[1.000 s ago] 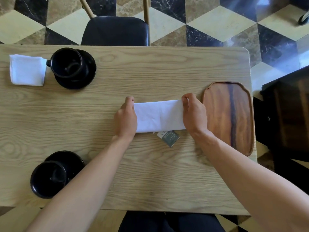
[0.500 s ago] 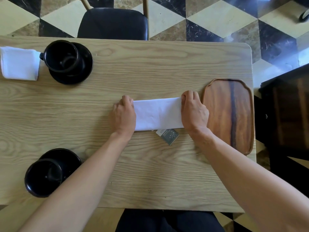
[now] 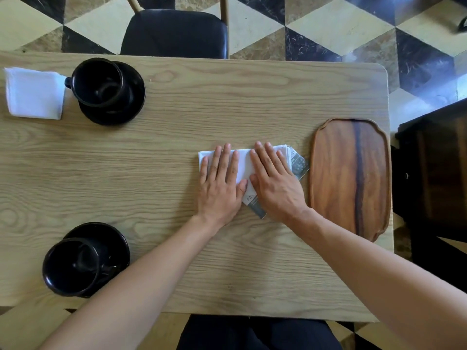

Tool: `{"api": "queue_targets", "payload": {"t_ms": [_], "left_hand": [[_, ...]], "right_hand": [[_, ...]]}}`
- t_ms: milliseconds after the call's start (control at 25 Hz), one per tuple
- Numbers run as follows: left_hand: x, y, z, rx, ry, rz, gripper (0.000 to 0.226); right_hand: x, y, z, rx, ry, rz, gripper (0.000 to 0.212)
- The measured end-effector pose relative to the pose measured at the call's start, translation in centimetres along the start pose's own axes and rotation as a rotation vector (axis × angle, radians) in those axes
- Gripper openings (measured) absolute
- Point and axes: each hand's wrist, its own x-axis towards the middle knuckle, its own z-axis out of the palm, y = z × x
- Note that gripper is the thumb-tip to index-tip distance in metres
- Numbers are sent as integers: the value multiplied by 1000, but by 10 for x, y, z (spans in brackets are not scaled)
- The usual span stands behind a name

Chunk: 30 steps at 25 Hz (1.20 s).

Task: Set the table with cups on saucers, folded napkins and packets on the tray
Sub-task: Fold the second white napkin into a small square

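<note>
A white napkin lies folded near the table's middle right. My left hand and my right hand both press flat on it, fingers straight, side by side. Grey printed packets peek out from under the napkin: one at its right edge, another below my hands. A wooden tray sits bare just right of them. A black cup stands on a black saucer at the far left, beside a folded white napkin. Another black cup sits on its saucer near left.
The light wood table ends just right of the tray. A black-seated chair stands at the far side. A dark cabinet is beyond the right edge, over a chequered stone floor.
The long napkin strip has been folded over into a shorter shape. My hands moved from gripping its two ends to pressing flat on top, close together.
</note>
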Motion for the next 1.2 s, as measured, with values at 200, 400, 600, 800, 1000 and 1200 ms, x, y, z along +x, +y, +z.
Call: {"api": "queue_targets", "payload": {"t_ms": [200,400,600,800,1000,1200], "left_hand": [[1,-7,8,23,-9,44,70],[1,-6,0,31,-84,34,71],[18,1,-26,-88,-112,-33,66],[65,25,-46,-132,-203,8,56],[91,38,-46,-148,-298,-21,44],[102,28,-46,-227,-365,-73,30]], "right_hand": [[-1,14,7,-112,39,-49,66],[0,13,4,-107,16,-54,66],[-11,-3,-20,141,283,173,38],[-31,-16,-39,230,154,693,34],[-35,-18,-44,251,-30,867,44],[-33,-12,-49,531,-12,990,28]]}}
